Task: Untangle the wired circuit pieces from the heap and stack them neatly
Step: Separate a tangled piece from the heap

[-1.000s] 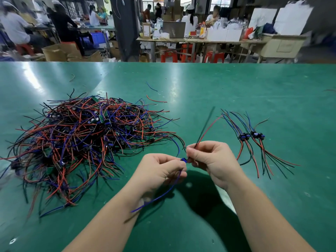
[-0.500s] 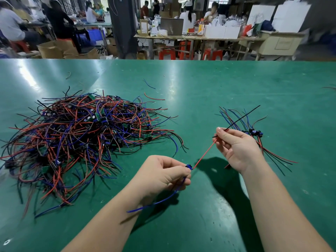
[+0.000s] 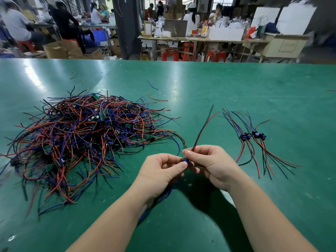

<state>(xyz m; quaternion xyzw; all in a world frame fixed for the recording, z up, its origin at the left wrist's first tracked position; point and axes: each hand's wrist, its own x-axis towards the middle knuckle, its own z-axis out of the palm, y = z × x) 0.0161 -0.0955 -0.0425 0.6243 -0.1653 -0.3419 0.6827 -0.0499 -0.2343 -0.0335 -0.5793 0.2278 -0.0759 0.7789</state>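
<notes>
While the circuit piece [image 3: 185,160] is pinched between both hands just above the table, its red and black leads [image 3: 203,128] rise away and slightly rightward, and its blue leads [image 3: 160,198] trail back under the left wrist. The left hand [image 3: 160,171] pinches the small blue body with thumb and curled fingers. The right hand [image 3: 211,164] pinches the red-black pair at its root. The sorted stack [image 3: 252,137] lies to the right, nearer the right hand, with its wires running far-to-near, roughly parallel to the held piece, so a sideways carry looks sufficient. By count there is one piece in hand, two blue bodies in the stack, and one heap [image 3: 87,139] at left, too tangled to count, on the green table [image 3: 236,79].
</notes>
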